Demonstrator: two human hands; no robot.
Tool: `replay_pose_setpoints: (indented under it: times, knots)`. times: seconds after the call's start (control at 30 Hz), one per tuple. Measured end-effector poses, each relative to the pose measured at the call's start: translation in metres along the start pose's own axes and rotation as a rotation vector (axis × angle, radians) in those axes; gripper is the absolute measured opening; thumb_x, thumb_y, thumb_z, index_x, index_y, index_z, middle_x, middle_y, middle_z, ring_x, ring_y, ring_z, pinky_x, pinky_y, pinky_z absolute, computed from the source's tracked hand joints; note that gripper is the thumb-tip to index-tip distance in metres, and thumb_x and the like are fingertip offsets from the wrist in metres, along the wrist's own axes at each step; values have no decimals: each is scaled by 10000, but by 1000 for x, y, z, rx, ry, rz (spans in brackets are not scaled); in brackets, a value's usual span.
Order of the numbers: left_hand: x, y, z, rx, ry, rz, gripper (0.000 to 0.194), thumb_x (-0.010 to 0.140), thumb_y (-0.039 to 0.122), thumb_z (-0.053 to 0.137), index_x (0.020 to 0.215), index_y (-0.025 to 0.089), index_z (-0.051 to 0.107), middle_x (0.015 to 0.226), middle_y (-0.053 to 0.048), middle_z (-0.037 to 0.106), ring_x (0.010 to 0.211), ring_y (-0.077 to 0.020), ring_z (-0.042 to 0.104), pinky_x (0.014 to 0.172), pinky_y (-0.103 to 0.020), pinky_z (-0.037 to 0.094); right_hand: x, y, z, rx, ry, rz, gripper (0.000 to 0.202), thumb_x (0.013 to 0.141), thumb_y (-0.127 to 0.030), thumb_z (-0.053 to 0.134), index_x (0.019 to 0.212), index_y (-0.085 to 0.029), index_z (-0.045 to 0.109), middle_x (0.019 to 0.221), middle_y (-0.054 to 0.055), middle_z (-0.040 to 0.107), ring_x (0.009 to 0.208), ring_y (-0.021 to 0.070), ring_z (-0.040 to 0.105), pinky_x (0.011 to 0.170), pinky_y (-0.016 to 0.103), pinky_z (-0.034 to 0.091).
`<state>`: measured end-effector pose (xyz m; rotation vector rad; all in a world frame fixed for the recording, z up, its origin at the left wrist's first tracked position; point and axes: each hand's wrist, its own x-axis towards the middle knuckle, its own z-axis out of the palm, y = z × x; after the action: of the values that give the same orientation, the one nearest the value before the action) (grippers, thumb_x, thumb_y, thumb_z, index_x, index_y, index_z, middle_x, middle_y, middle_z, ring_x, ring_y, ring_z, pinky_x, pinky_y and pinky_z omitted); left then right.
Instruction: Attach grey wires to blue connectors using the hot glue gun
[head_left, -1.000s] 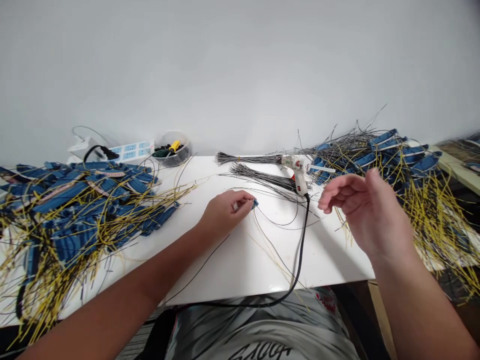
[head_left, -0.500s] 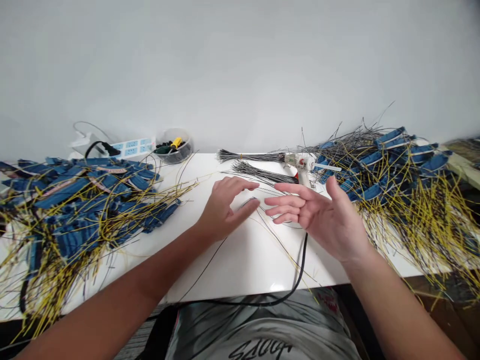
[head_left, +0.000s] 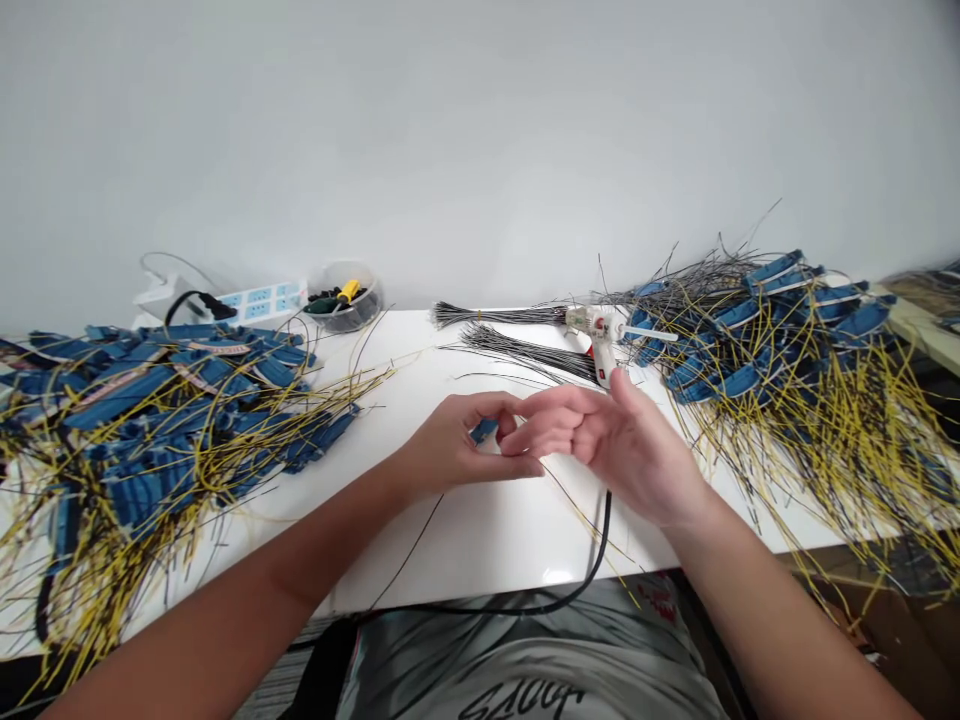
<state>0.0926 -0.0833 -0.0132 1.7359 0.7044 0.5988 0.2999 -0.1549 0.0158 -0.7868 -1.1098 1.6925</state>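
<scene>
My left hand (head_left: pixel 454 445) hovers over the middle of the white table (head_left: pixel 480 560), its thumb and fingers apart in a curve. My right hand (head_left: pixel 600 440) is open, palm turned inward, thumb up, with its fingertips overlapping the fingers of my left hand. Through the gap in my left hand a small blue piece (head_left: pixel 484 430) shows, partly hidden; whether it is touched cannot be made out. Thin yellow and black wires (head_left: pixel 574 500) run from beneath the hands toward the front edge.
Heaps of blue pieces with yellow and black wires lie left (head_left: pixel 150 400) and right (head_left: pixel 810 370). Dark wire bundles (head_left: pixel 525 350) and a white-and-clear glue gun (head_left: pixel 604 335) lie behind the hands. A power strip (head_left: pixel 262 300) and round tub (head_left: pixel 367 310) stand at the back left.
Both hands have come closer together and lower in the view, and their fingertips now overlap. More of the blue piece shows. The camera view has shifted slightly.
</scene>
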Motion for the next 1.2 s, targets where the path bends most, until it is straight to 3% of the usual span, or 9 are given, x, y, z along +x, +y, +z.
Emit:
replay_pose_setpoints:
  times: [0.13, 0.33, 0.5, 0.6, 0.7, 0.83, 0.9, 1.07, 1.2]
  knots:
    - [0, 0, -2, 15, -15, -30, 299, 802, 482, 866, 880, 198, 817, 679, -6, 617, 661, -129, 501, 649, -286, 439, -16, -23, -20, -194, 125, -54, 680, 1012, -766, 355, 1115, -224, 753, 981, 112, 786, 876, 262, 754, 875, 439, 594]
    - [3, -6, -1, 33, 190, 43, 289, 830, 471, 849, 859, 185, 818, 659, -6, 582, 662, -128, 502, 662, -286, 450, -49, -43, -47, -420, 512, -308, 407, 999, -575, 564, 871, -242, 759, 721, 71, 694, 700, 242, 678, 723, 394, 553]
    - [6, -11, -1, 81, 409, 26, 310, 864, 497, 809, 899, 191, 777, 689, -12, 597, 684, -140, 544, 641, -279, 459, -60, -29, -66, -420, 737, -321, 341, 981, -489, 610, 768, -241, 706, 693, 62, 647, 699, 245, 657, 693, 387, 525]
    - [7, -10, -3, 130, 529, 17, 321, 882, 508, 777, 923, 191, 745, 733, -19, 604, 722, -149, 554, 625, -260, 447, -58, -11, -72, -728, 828, -282, 265, 977, -447, 637, 871, -222, 729, 905, 95, 738, 859, 275, 701, 776, 411, 545]
    - [9, -8, -5, 152, 570, 37, 301, 950, 486, 687, 948, 186, 704, 849, -31, 643, 797, -151, 562, 639, -244, 429, -51, 8, -76, -1283, 733, -272, 246, 981, -412, 639, 1109, -239, 759, 1117, 109, 744, 1015, 304, 666, 841, 433, 531]
    - [10, -11, -7, 223, 542, 52, 270, 1006, 449, 587, 992, 194, 674, 898, -29, 636, 854, -164, 564, 671, -262, 415, -32, 27, -74, -1673, 473, -278, 305, 1010, -336, 601, 1238, -208, 757, 1026, 119, 710, 972, 305, 618, 892, 457, 482]
    - [11, -14, -8, 350, 487, 61, 244, 991, 429, 596, 999, 198, 672, 882, -26, 631, 845, -174, 563, 699, -289, 406, -19, 31, -70, -1743, 421, -259, 309, 1012, -335, 611, 1242, -197, 766, 967, 112, 690, 941, 296, 620, 871, 438, 468]
    - [12, -19, -13, 794, 265, 81, 324, 895, 418, 653, 700, 193, 526, 631, 9, 517, 659, -166, 459, 749, -359, 338, 7, 27, -59, -1769, 348, -274, 296, 1023, -350, 600, 1202, -200, 781, 952, 95, 686, 952, 283, 625, 878, 412, 449]
    - [12, -21, -18, 926, 234, 76, 285, 824, 416, 697, 718, 199, 544, 671, -11, 589, 695, -191, 476, 735, -362, 305, 20, 28, -59, -1658, 329, -246, 265, 1012, -323, 605, 1166, -200, 783, 943, 75, 690, 953, 258, 621, 887, 385, 455]
